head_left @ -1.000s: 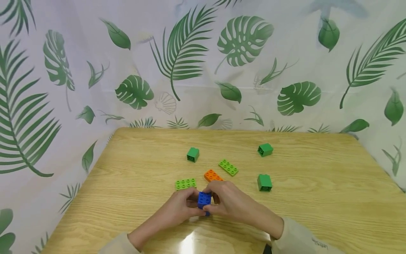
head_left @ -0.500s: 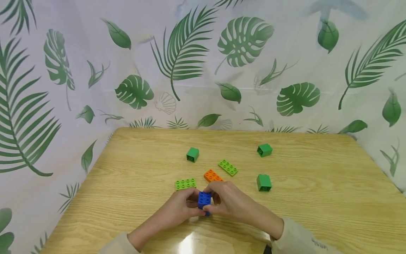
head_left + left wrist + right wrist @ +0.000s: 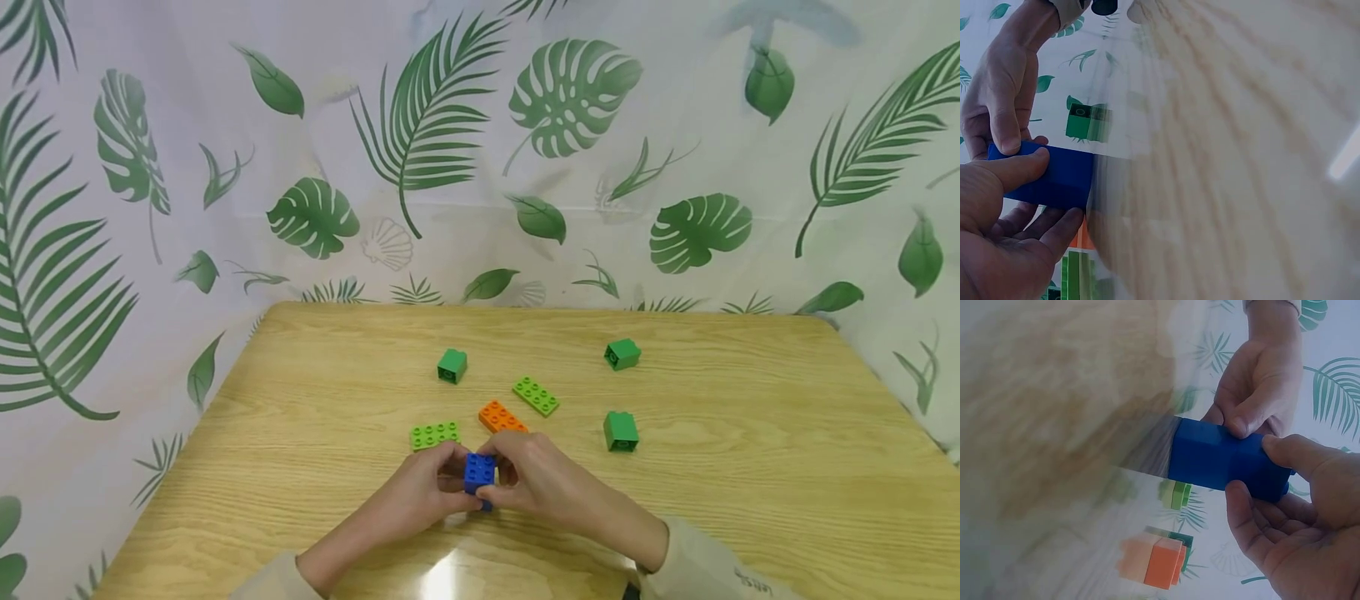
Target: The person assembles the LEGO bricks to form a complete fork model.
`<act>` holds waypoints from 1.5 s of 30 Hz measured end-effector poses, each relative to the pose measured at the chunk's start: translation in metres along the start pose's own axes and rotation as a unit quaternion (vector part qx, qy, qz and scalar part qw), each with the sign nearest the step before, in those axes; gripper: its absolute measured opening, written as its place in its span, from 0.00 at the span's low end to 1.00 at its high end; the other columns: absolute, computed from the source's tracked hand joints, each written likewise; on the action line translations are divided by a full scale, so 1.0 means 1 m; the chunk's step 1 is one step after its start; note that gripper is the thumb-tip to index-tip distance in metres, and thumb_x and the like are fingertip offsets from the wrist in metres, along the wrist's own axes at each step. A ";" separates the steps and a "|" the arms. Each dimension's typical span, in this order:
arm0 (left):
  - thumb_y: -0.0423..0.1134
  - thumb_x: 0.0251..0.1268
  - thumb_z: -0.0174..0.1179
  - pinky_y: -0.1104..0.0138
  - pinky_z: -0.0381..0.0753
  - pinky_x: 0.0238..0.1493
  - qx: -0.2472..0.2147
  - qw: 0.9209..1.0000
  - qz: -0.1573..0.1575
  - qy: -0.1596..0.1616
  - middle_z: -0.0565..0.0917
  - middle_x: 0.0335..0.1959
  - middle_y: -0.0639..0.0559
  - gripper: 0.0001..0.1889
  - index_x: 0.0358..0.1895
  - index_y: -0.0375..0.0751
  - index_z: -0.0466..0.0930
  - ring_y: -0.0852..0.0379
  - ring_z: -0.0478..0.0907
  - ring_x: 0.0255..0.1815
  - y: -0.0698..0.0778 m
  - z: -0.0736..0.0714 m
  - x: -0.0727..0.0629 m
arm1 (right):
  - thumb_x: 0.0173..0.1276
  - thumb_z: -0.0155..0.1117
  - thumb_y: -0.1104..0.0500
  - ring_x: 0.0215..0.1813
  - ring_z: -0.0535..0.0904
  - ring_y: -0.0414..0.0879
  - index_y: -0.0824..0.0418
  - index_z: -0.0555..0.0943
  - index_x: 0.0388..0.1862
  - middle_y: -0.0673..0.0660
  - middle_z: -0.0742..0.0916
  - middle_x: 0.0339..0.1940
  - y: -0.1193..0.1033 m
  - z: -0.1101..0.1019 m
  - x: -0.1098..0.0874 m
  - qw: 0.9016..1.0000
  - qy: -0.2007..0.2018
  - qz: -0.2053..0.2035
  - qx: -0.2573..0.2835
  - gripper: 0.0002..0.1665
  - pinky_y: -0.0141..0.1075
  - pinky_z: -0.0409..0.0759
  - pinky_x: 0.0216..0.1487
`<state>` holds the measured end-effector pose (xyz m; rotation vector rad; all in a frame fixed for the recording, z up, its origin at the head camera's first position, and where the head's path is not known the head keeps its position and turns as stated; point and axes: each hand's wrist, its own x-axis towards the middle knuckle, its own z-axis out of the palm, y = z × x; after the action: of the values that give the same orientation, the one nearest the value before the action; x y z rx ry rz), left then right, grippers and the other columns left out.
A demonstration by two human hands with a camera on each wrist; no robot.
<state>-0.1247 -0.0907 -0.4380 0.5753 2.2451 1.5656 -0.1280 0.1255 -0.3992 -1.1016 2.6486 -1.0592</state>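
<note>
Near the front of the table, both hands hold a stack of blue toy building bricks (image 3: 480, 467), studs facing up. A faint seam crosses the blue stack (image 3: 1204, 450) in the right wrist view. My left hand (image 3: 412, 492) grips it from the left, its thumb on the near face and its fingers on the far side. From the right, my right hand (image 3: 551, 483) pinches it higher up, near the studded end. In the left wrist view the bottom of the blue stack (image 3: 1063, 178) is right at the tabletop.
Beyond the hands lie a flat orange brick (image 3: 501, 417) and two flat lime bricks, one left (image 3: 435, 434) and one farther back (image 3: 536, 396). Three green bricks lie on their sides: back left (image 3: 452, 366), back right (image 3: 622, 354) and right (image 3: 621, 432). A leaf-patterned curtain (image 3: 450, 250) borders the table.
The head view has shifted slightly, so everything appears a little farther left. Both hands keep the same hold on the blue stack.
</note>
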 end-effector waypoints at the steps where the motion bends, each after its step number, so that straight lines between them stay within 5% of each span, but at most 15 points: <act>1: 0.31 0.62 0.74 0.64 0.82 0.56 -0.001 1.000 0.002 0.000 0.85 0.50 0.45 0.17 0.50 0.34 0.78 0.44 0.84 0.56 0.000 0.000 0.000 | 0.64 0.78 0.63 0.32 0.79 0.38 0.68 0.84 0.48 0.49 0.85 0.33 0.000 0.000 0.000 1.000 0.001 -0.002 -0.001 0.17 0.28 0.79 0.33; 36: 0.27 0.64 0.71 0.63 0.83 0.55 -0.015 1.000 -0.013 -0.009 0.83 0.49 0.45 0.17 0.52 0.31 0.76 0.42 0.83 0.56 0.005 0.001 -0.004 | 0.62 0.80 0.58 0.35 0.80 0.38 0.66 0.84 0.50 0.49 0.86 0.37 0.006 0.004 -0.006 0.999 0.003 0.013 0.040 0.21 0.30 0.81 0.37; 45: 0.27 0.62 0.72 0.62 0.84 0.53 -0.005 0.999 -0.031 0.003 0.83 0.49 0.43 0.18 0.52 0.30 0.76 0.40 0.84 0.54 0.004 -0.003 -0.011 | 0.64 0.79 0.58 0.39 0.83 0.42 0.67 0.83 0.53 0.58 0.89 0.46 0.017 -0.007 -0.015 0.999 0.000 0.025 0.030 0.22 0.35 0.84 0.40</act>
<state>-0.1161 -0.0972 -0.4325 0.4934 2.2376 1.5490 -0.1294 0.1478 -0.4075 -1.0173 2.6117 -1.1211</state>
